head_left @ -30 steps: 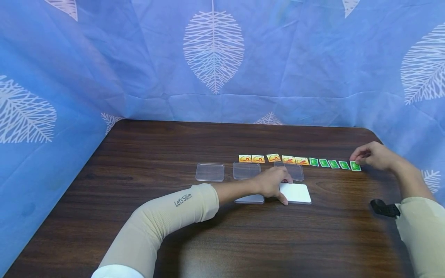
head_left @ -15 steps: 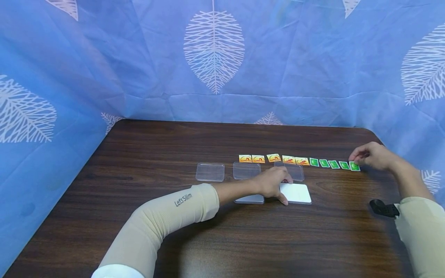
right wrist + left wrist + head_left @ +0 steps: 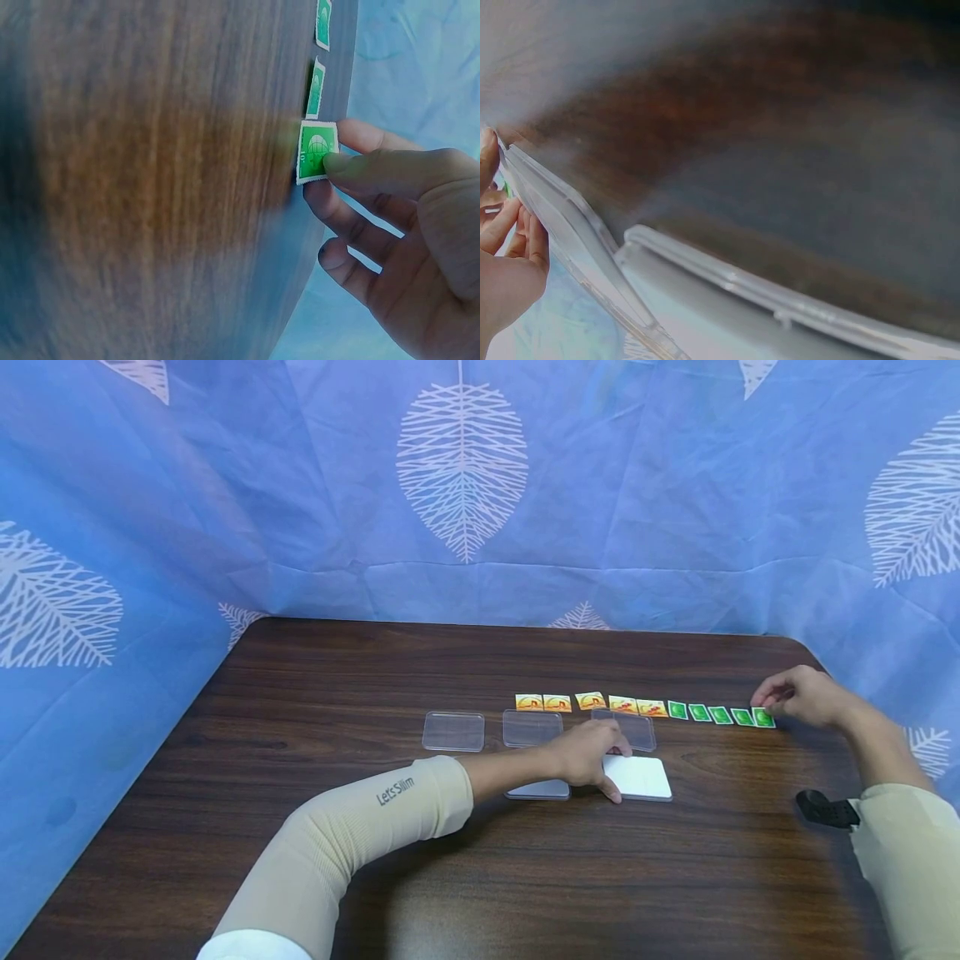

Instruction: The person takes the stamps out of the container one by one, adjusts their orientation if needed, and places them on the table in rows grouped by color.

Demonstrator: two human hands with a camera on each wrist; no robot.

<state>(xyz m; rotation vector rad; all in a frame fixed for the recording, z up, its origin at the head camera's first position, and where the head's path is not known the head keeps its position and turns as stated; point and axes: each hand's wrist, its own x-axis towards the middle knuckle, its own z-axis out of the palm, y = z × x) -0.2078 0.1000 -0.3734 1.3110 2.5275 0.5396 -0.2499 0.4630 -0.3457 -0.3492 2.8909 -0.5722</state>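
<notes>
At the far right of the table, my right hand (image 3: 802,697) pinches a green stamp (image 3: 313,142) at its edge, thumb on the printed face and fingers behind. This stamp ends a row of similar green stamps (image 3: 720,715). My left hand (image 3: 588,753) is at the left end of a flat clear case with a white sheet (image 3: 643,778), thumb on the near side and fingers on the far side. A second white-filled case (image 3: 542,791) lies partly hidden under the left forearm. In the left wrist view the two case edges (image 3: 705,274) stand close together.
Orange-yellow stamps (image 3: 557,703) continue the row leftward. Clear cases (image 3: 453,732) lie in front of them, one partly covered by my left hand. A black strapped device (image 3: 825,810) is at the right sleeve. Blue leaf-patterned cloth (image 3: 645,510) hangs behind the dark wooden table (image 3: 525,893).
My right hand has shifted the end green stamp slightly left, toward its neighbour in the row. The left hand has stayed in place on the case.
</notes>
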